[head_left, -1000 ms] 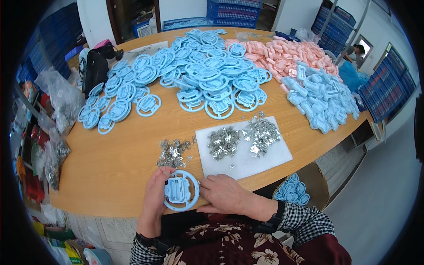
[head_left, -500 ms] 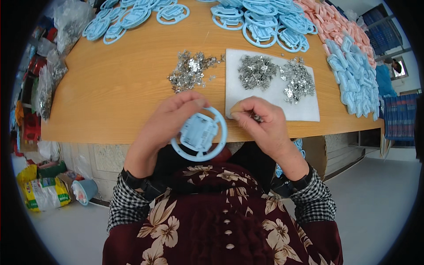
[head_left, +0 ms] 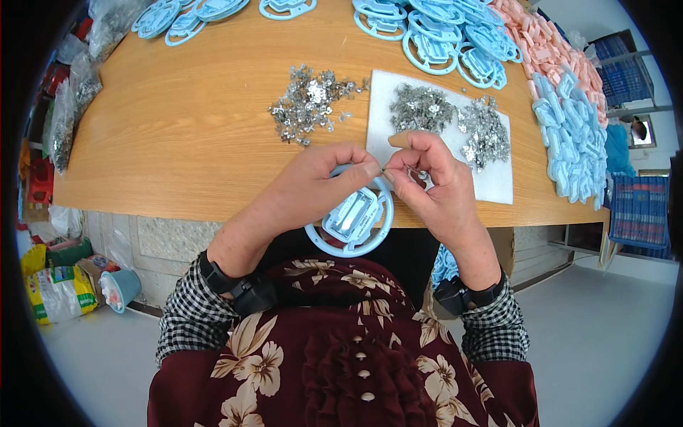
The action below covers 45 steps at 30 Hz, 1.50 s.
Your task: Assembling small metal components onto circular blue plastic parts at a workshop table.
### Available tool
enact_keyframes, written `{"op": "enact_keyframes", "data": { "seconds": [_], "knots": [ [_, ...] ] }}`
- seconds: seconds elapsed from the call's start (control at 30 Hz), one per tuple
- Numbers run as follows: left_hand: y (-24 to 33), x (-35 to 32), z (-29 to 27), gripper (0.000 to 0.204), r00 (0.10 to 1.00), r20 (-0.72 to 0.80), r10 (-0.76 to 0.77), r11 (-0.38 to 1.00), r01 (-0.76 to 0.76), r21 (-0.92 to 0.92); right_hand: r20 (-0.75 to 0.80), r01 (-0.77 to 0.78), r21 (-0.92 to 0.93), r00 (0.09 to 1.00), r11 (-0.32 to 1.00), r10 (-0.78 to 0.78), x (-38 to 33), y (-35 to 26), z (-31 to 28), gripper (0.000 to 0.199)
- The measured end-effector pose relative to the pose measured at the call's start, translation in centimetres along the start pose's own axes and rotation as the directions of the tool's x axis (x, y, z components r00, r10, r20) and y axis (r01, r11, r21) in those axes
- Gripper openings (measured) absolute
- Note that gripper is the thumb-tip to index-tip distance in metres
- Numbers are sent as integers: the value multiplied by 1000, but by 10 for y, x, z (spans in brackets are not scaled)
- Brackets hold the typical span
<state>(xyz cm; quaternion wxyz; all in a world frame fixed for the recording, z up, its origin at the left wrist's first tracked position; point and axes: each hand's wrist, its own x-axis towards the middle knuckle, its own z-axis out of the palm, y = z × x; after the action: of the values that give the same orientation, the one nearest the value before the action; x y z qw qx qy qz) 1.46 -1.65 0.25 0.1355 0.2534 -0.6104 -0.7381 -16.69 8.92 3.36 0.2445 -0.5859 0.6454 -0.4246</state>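
Note:
My left hand is closed on the upper rim of a light blue plastic ring-shaped frame, which hangs over the table's front edge in front of my lap. A rectangular part with a clear middle sits inside the ring. My right hand pinches a small metal piece against the ring's upper rim, its fingertips meeting those of my left hand. More shiny metal bits show in the curl of the right fingers, and a tan cover is on one fingertip. The exact shape of the pinched piece is hidden.
On the wooden table lies a loose heap of small metal pieces. A white foam sheet carries two more metal heaps. Blue ring frames are piled at the back; blue parts and pink parts cover the right side.
My left hand has brought the blue ring frame to the right and turned it. My right hand has moved to the ring's upper rim, so both hands' fingertips now meet.

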Motion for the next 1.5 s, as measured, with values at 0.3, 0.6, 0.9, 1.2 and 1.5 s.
{"op": "enact_keyframes", "data": {
  "seconds": [0.3, 0.6, 0.9, 1.2, 1.5],
  "knots": [
    [2, 5, -1, 24, 994, 77, -79, 997, 79, -7, 75, 221, -231, 975, 947, -209, 4, -8, -6, 31],
    [4, 2, -1, 19, 997, 79, -22, 998, 27, -57, 105, -276, 205, 960, 939, 259, -2, 0, -15, 19],
    [6, 9, 3, 22, 994, -68, 83, 991, -75, 115, 159, -284, 216, 954, 934, 254, 4, 4, -18, 17],
    [-1, 20, -3, 25, 984, -69, 162, 915, -124, 384, 200, -45, -244, 975, 969, 95, 9, -9, -10, 12],
    [-5, 22, -2, 26, 982, -70, 176, 915, -137, 379, 162, 127, -504, 985, 854, -51, 9, -23, 8, 11]
  ]
}}
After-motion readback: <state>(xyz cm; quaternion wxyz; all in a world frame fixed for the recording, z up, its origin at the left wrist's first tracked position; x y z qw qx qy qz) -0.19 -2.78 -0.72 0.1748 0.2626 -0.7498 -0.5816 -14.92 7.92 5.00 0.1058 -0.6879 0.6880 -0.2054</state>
